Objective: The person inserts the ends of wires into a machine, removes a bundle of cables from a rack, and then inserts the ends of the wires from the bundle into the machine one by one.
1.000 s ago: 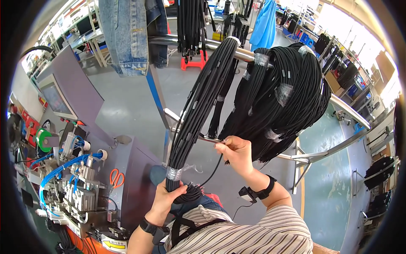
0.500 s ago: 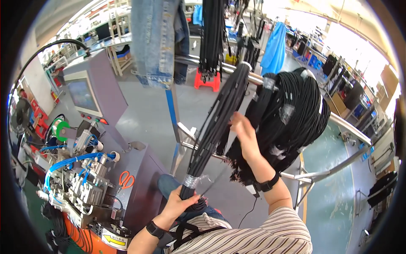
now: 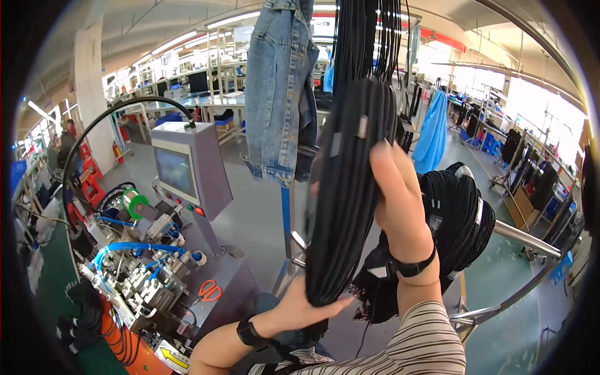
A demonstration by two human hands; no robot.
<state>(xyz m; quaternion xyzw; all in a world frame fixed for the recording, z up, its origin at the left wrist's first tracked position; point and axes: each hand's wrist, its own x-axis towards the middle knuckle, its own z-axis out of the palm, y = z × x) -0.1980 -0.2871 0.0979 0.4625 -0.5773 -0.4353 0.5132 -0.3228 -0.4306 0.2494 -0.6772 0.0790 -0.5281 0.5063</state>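
Note:
A thick looped bundle of black cables (image 3: 347, 206) stands almost upright in front of me, held close. My left hand (image 3: 307, 305) grips its lower end from below, with the thumb stretched across the front. Higher up, my right hand (image 3: 400, 197) is curled round the bundle's right side; its fingertips are blurred and partly hidden. Behind my right wrist, a larger coil of black cables (image 3: 459, 219) hangs on a metal rail (image 3: 525, 237), with pieces of clear wrap on it.
On the left, a bench machine with blue hoses (image 3: 147, 262) stands below a grey screen box (image 3: 187, 169). Orange-handled scissors (image 3: 209, 290) lie beside it. A denim jacket (image 3: 278, 94), more black cables (image 3: 369, 37) and a blue cloth (image 3: 431, 131) hang ahead.
The bundle has come up closer to me and stands more upright. My right hand has moved from beside it onto its right side. The view has tilted upward.

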